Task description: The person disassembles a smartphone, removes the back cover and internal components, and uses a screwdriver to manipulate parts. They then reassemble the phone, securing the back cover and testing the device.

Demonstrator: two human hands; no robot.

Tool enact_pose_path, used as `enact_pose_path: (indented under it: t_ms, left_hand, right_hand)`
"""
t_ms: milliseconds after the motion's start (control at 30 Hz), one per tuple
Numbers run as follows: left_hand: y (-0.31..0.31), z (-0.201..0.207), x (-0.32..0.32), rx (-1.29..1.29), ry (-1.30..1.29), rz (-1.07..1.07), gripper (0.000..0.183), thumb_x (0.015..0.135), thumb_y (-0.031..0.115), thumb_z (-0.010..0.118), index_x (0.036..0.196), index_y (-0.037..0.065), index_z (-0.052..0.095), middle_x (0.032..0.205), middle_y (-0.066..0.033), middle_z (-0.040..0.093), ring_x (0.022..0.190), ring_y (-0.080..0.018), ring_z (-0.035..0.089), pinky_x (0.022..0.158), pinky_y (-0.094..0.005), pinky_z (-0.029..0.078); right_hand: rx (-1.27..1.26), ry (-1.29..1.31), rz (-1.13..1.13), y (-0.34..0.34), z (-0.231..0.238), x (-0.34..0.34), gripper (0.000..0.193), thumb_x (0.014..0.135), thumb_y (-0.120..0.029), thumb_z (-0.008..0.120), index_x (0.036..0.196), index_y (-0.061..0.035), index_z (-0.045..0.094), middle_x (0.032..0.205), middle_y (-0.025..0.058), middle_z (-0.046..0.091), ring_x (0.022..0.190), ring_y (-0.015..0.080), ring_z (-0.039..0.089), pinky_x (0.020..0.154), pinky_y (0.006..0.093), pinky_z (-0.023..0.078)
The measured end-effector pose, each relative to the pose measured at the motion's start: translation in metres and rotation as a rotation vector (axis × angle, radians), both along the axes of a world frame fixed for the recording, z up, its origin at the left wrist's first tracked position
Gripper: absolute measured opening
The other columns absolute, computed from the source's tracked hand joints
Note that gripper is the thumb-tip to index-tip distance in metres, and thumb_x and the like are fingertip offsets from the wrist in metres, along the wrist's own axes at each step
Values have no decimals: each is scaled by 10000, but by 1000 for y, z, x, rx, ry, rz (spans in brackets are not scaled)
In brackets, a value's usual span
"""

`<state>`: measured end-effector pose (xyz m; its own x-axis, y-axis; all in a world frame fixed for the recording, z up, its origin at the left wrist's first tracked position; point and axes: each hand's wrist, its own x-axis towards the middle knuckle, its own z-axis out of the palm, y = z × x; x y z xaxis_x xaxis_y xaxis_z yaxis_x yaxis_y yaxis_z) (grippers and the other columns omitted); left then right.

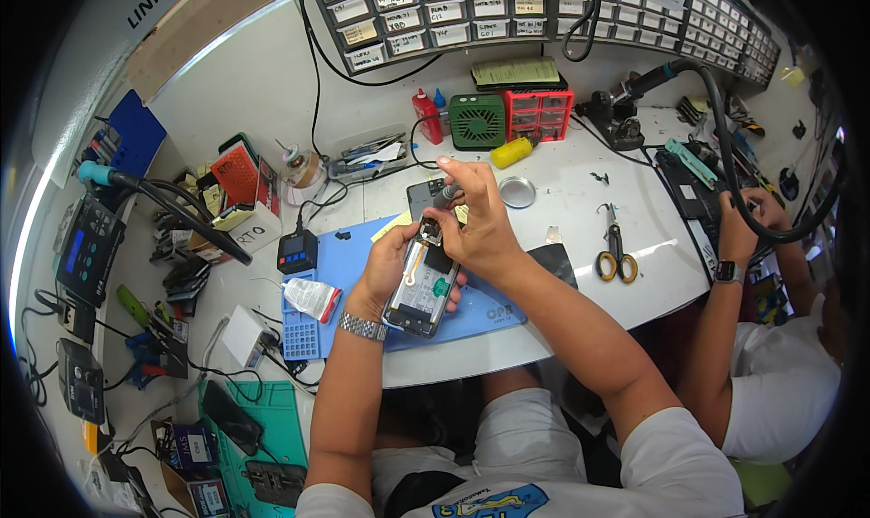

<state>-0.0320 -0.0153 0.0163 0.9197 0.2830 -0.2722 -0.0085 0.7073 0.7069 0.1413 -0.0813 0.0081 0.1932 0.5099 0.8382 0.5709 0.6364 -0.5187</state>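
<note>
Opened smartphone above the blue mat, fingers of the left hand clasping its sides, those of the right hand gripping a grey tool, should handle as light, stiff yet fragile, best held by its frame.

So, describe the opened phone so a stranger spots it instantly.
Find the blue mat on the white bench. Over it, the left hand holds the opened phone. Unlike the dark panel beyond, it shows inner parts and a green mark.
</note>
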Motion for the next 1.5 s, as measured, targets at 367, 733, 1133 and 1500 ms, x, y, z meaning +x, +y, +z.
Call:
enact_pose_path:
  t_ms: [367, 733, 1133, 1500]
  left_hand:
    - [-1, 2, -1, 12, -5, 17, 670, 1108, 511, 302, 1338, -42, 604, 999, -310, 722, 785, -429, 771, 687, -535, 678]
    - [23, -4, -12, -35, -61, 204, 701, 1100, 509, 264, 1348, -47, 612, 1066, -334, 733, 841, -476, 764, 743, -602, 658]
    - [39, -6, -30, -10, -120, 387, 696, 1089, 514, 293, 1324, -43, 638, 1099, -348, 736, 863, -480, 770, 761, -609, 663]
    - [33, 0, -27, -24, -76, 227, 679, 1115, 534, 327, 1349, -20, 640, 1059, -335, 742, 835, -465, 777, 719, -577, 671]
  right_hand:
    - [-35, 108, 176, 4, -4, -4, 856, 878, 229, 625, 1589, -175, 370, 1277, 157, 512, 1071, 233, 708, 904, 333, 624]
    - [-181, 542, 93, 2, 3, 2, 973, 893, 231, 570, 1697, -102, 134, 1335, 162, 449, 1061, 218, 691, 954, 363, 632]
    - [-652, 283, 5, 9, -6, 7, 762, 850, 189, 669, 1546, 27, 402, 1406, 203, 437, 1062, 279, 679, 891, 352, 659]
    - [-609, 270, -41, 2, 6, 4, 630, 917, 193, 651, 1505, 50, 478, 1363, 183, 452, 1047, 253, 696, 878, 317, 688]
